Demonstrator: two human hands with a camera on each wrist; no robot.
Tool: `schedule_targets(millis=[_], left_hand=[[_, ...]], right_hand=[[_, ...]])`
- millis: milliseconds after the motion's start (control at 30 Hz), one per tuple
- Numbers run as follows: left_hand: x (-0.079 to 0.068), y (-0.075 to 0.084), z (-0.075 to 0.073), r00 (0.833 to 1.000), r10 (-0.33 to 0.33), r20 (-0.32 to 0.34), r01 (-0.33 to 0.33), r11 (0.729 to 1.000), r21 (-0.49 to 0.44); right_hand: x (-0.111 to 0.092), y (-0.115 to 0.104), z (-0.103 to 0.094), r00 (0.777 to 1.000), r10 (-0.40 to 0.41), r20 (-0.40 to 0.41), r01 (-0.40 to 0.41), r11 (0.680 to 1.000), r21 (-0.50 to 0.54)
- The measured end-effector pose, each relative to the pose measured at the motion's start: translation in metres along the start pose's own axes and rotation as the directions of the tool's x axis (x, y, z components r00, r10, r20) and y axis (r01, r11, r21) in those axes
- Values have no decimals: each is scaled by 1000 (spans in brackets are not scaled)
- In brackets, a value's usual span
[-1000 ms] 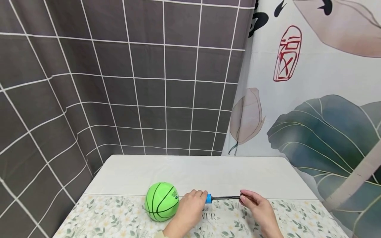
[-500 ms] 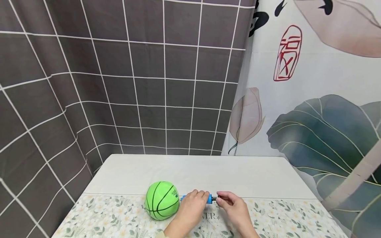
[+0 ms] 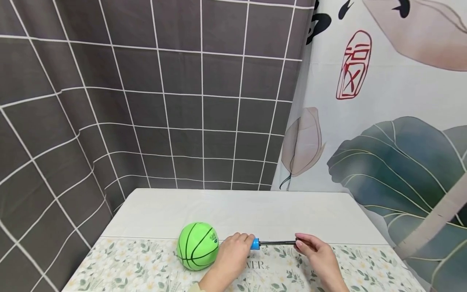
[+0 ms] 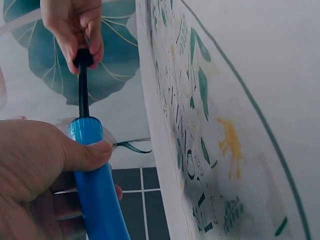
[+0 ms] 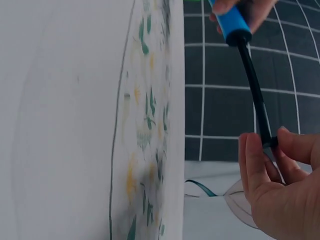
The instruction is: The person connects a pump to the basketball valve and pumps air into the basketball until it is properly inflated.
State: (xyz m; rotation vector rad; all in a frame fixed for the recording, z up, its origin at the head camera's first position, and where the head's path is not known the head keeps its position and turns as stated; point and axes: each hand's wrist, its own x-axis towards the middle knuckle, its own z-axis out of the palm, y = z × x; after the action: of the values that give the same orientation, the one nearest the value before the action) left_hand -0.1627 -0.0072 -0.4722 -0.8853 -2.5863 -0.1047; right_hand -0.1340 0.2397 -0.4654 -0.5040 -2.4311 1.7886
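A blue hand pump (image 4: pixel 97 190) lies sideways in my left hand (image 3: pixel 232 255), whose fingers and thumb wrap its barrel. Its black rod (image 3: pixel 277 243) is drawn far out toward the right. At the rod's end, the thumb and fingers of my right hand (image 3: pixel 320 257) pinch the small black handle (image 5: pixel 270 142). A green ball with black basketball lines (image 3: pixel 197 246) rests on the table just left of my left hand. In the head view that hand covers most of the barrel and the pump's ball-side end, so I cannot tell how the two meet.
The table (image 3: pixel 233 211) has a white back strip and a flower-printed cloth (image 3: pixel 120 263) in front. A dark curtain with a white grid (image 3: pixel 182 109) hangs behind and to the left. On the right hangs a white curtain with leaf prints (image 3: pixel 397 162).
My right hand pushed the rod in to the left half a second ago, and now has it drawn out rightward again. The left hand and ball stay nearly in place.
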Motion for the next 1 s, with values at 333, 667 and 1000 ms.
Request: schedule_targets(millis=[333,667,1000], left_hand=[[0,0,1,1000,13,-12,-13,1000,-14],[3,2,1,999,24,-28,-24,1000,18],[0,0,4,999,26,-26,-26,1000,-16]], right_hand=[[1,-1,4,999,-2,-46,1,1000,-7],[-14,-13,58,979,-184,-84,174,978,-116],[-13,-10,58,991,-108,74,106,994,32]])
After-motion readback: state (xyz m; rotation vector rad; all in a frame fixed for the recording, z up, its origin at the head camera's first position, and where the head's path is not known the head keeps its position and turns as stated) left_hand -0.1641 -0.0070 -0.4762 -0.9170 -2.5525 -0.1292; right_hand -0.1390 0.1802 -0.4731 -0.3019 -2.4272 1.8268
